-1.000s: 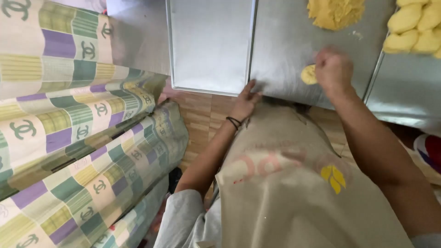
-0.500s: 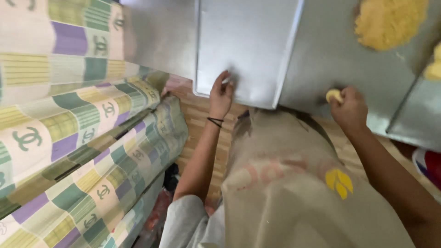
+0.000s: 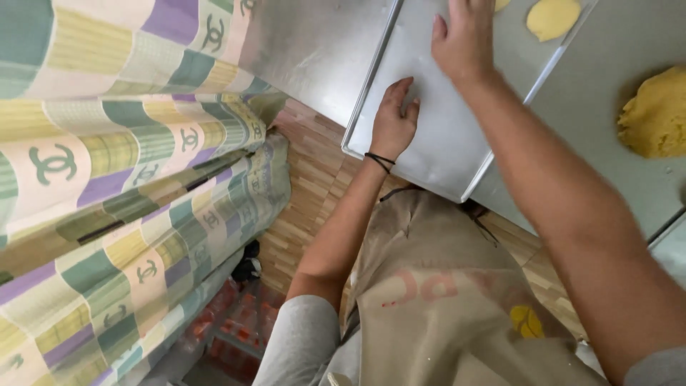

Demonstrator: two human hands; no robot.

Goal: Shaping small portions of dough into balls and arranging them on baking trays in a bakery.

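Looking down from the head camera, the main thing here is a metal baking tray [image 3: 429, 143] sitting on a steel table [image 3: 314, 43], with its near corner poking out over the table edge above the wood floor [image 3: 314, 186].

The left hand [image 3: 393, 121] is lying palm-down on the near end of the tray, close to the left rim. Fingers are lightly curled and fairly close together, just resting on the sheet, not pinching anything. There's a thin black band [image 3: 379, 161] around that wrist.

The right hand [image 3: 464, 39] is further up the same tray, also palm-down and flat on the metal. Thumb sticks out to the left, and the other fingers run off the top of the frame, so I can't tell if they're spread or pressed together. It's not holding anything that I can see.

Just beside the right hand there's a flat yellow disc of dough [image 3: 552, 18] lying on the tray, not touching the hand. Off to the right, on the table past the tray's rim, sits a bigger lump of yellow dough [image 3: 657, 114].

The person has a tan apron [image 3: 443, 300] on over a grey sleeve [image 3: 300, 343]. The whole left side is taken up by a checked cloth [image 3: 128, 179] in green, purple and yellow, draped over stacked shelves.
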